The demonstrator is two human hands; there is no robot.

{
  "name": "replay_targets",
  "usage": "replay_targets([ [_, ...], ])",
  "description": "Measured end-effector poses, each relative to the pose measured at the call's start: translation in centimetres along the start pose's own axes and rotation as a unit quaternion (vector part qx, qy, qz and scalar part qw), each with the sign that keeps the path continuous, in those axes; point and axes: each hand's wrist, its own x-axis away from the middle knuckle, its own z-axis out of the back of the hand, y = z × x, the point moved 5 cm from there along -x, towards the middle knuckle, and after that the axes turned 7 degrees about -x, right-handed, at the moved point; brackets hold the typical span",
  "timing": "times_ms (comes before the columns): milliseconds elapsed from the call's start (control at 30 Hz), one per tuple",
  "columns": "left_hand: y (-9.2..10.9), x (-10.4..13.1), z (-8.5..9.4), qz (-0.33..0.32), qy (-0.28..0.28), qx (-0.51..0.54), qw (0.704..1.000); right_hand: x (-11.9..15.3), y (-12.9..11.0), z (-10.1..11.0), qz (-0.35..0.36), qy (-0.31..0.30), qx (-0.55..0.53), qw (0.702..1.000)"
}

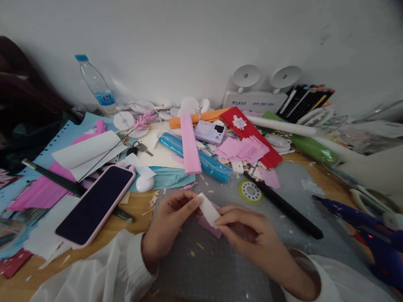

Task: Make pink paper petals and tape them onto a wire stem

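Note:
A small white strip of paper (208, 210) is stretched between my two hands above the grey cutting mat (201, 272). My left hand (171, 220) pinches its upper left end between thumb and fingers. At the lower right end, my right hand (248, 230) grips it the same way. Just behind and below the strip shows a piece of pink paper (211, 227), partly hidden by the strip and my fingers; I cannot tell whether it is held or lies on the mat. Beyond my hands are a yellow-green tape roll (251, 191) and a long black tool (286, 209).
On the left lies a phone (96, 205) in a pink case. A blue glue gun (362, 222) with a red light is at the right. Pink paper squares (242, 149), a blue roll (195, 157) and a water bottle (97, 86) stand or lie toward the wall. Scraps dot the mat.

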Motion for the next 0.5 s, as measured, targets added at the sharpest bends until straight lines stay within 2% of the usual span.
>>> replay_targets([
  [133, 0.4, -0.2, 0.5, -0.015, 0.027, -0.012, 0.999, 0.0, -1.1, 0.1, 0.037, -0.06, 0.019, 0.997],
  [267, 1.2, 0.2, -0.1, -0.046, 0.005, -0.074, 0.996, 0.1, -0.7, 0.8, 0.025, -0.021, -0.027, 0.999],
  [367, 1.5, 0.7, -1.0, -0.046, -0.023, -0.115, 0.992, 0.2, 0.7, 0.5, -0.054, 0.005, -0.108, 0.993],
  [500, 1.7, 1.0, -1.7, -0.063, -0.064, -0.129, 0.988, 0.6, 2.2, -0.9, -0.176, -0.031, -0.167, 0.97],
])
